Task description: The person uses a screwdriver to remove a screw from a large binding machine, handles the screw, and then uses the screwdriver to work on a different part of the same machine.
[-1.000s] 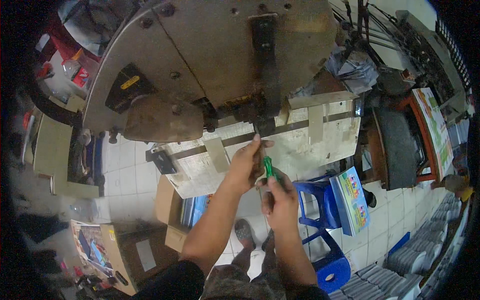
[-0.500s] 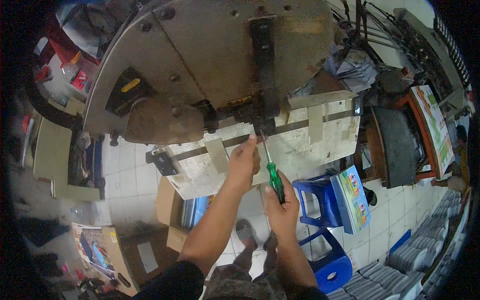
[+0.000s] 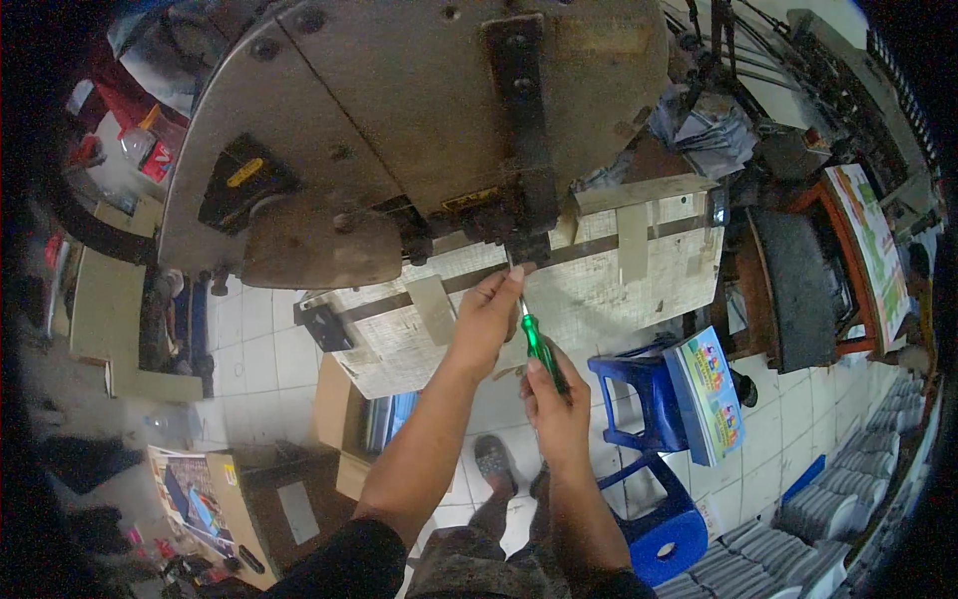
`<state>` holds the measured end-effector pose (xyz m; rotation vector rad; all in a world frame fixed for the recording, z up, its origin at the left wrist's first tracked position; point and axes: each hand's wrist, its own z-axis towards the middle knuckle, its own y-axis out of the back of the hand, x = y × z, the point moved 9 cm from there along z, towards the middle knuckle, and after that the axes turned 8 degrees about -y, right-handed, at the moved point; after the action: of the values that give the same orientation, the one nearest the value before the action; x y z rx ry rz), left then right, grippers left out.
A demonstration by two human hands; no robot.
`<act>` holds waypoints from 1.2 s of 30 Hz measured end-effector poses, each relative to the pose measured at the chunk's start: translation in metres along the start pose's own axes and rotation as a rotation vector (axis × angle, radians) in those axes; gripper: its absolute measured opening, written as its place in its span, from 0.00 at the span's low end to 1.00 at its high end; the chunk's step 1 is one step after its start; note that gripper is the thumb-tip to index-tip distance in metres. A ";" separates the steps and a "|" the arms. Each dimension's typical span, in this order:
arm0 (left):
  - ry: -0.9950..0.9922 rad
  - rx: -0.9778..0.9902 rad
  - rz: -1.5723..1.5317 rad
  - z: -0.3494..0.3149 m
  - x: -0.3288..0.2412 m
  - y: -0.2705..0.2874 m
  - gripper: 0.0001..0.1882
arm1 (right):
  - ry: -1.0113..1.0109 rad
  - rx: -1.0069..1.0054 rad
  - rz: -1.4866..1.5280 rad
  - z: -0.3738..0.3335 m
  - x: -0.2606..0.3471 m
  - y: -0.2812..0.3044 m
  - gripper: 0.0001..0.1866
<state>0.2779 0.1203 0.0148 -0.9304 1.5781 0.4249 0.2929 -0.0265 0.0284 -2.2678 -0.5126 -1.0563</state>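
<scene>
In my right hand (image 3: 559, 407) is a screwdriver (image 3: 540, 347) with a green handle, its thin shaft pointing up and away from me. The fingertips of my left hand (image 3: 489, 321) are pinched around the front of that shaft. They hide most of its tip, and whether they also hold a small part cannot be seen. Both hands are just below the dark bracket (image 3: 526, 250) on the underside of a large grey metal machine (image 3: 419, 110). Behind my fingers is a worn, pale board (image 3: 589, 282) with a dark strip along it.
Blue plastic stools (image 3: 654, 519) stand at the right, with a stack of colourful printed booklets (image 3: 704, 394) by them. An open cardboard box (image 3: 341, 424) is below the board on the left. Stacks of grey paper (image 3: 848, 499) fill the lower right. A brown box (image 3: 289, 504) sits lower left.
The screwdriver has shifted slightly up and left, and its shaft now meets my left fingertips. My left fingers have closed around it; before, the shaft was beside them.
</scene>
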 end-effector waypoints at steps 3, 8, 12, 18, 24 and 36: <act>0.029 0.023 -0.043 -0.001 -0.002 -0.002 0.20 | -0.010 0.012 0.036 0.002 -0.001 -0.004 0.22; 0.061 0.040 -0.087 0.000 -0.002 -0.005 0.20 | -0.100 0.042 0.170 0.004 -0.010 -0.003 0.22; 0.063 0.033 -0.101 0.005 0.007 -0.002 0.21 | 0.271 -0.115 -0.323 0.001 0.007 -0.002 0.22; 0.092 0.033 -0.082 0.007 0.010 0.003 0.22 | 0.414 -0.238 -0.786 -0.014 0.036 -0.019 0.21; 0.071 0.051 -0.101 0.006 0.010 0.000 0.23 | 0.575 -0.254 -0.887 -0.022 0.047 -0.024 0.25; 0.154 0.123 -0.343 -0.008 0.007 -0.015 0.17 | -0.298 0.149 0.662 0.010 -0.020 -0.002 0.20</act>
<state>0.2841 0.1028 0.0134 -1.1336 1.5249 0.0158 0.2850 -0.0208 0.0077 -2.2209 0.0620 -0.3429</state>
